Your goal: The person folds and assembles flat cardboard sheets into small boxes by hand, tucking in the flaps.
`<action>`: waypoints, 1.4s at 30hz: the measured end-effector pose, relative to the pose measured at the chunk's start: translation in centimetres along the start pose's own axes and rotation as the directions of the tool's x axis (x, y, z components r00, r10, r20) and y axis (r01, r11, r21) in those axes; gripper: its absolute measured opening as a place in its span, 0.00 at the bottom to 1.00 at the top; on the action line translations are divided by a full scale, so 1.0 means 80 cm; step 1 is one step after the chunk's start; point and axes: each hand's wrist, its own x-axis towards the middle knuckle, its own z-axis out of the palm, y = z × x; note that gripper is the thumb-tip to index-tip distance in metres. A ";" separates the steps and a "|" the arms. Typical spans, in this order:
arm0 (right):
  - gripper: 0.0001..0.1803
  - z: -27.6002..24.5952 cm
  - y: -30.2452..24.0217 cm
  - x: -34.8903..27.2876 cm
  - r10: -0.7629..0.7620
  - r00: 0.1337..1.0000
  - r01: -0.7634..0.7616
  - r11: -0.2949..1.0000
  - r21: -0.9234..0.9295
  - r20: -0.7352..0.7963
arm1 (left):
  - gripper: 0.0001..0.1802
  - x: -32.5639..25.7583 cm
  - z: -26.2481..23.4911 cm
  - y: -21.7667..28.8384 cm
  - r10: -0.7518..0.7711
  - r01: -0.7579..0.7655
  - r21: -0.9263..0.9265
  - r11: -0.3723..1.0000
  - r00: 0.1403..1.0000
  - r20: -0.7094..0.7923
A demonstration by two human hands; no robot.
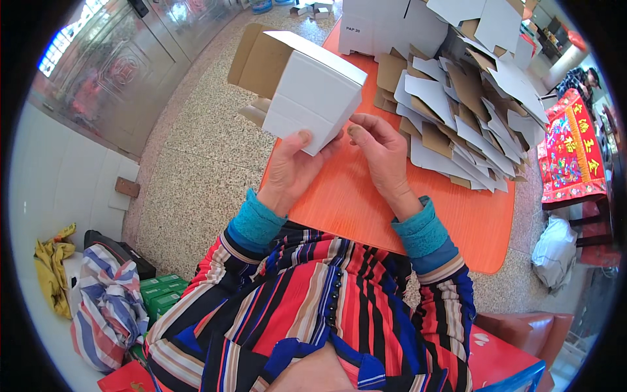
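1. Speckled stone flooring is running under an orange ribbed table (366,209), whose flat top is showing fine parallel grooves.
2. Along the table's far right edge, a heap of flat box blanks (457,111) is lying fanned out, white on one face and plain brown cardboard on the other, with notched flaps.
3. At the table's far edge, folded white boxes (379,26) are standing side by side.
4. A white cardboard box (313,91) is being held up over the table's left edge; it is squared into a block, smooth and matte outside, brown inside, with its open flaps pointing away toward the far left.
5. The left hand (290,170) is gripping the box's near lower corner, thumb pressed flat on the white face and the other fingers tucked behind it, out of view.
6. The right hand (382,153) is sitting just beside that same corner, its fingers loosely curled and close together, the thumb tip touching the box's edge.
7. Both wrists are showing teal knit cuffs (421,228) under striped sleeves.
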 end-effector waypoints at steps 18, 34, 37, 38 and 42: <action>0.18 -0.014 -0.003 0.007 0.148 0.987 -0.157 0.964 0.216 0.054 | 0.38 -0.009 -0.011 0.007 0.007 0.018 0.269 0.963 0.996 -0.091; 0.30 -0.028 -0.003 0.008 0.366 0.920 -0.392 0.847 0.358 0.143 | 0.41 -0.036 -0.005 0.020 -0.003 0.013 0.818 0.575 1.000 -0.014; 0.29 -0.027 0.004 0.008 0.358 0.925 -0.379 0.847 0.372 0.128 | 0.41 -0.034 -0.005 0.019 0.041 0.001 0.799 0.601 0.999 -0.033; 0.28 -0.028 0.005 0.011 0.330 0.936 -0.351 0.863 0.362 0.121 | 0.41 -0.032 -0.004 0.019 0.071 -0.021 0.815 0.579 0.997 -0.025; 0.26 -0.030 0.003 0.018 0.242 0.965 -0.262 0.907 0.330 0.102 | 0.42 -0.023 -0.003 0.023 0.160 -0.088 0.856 0.510 0.987 0.006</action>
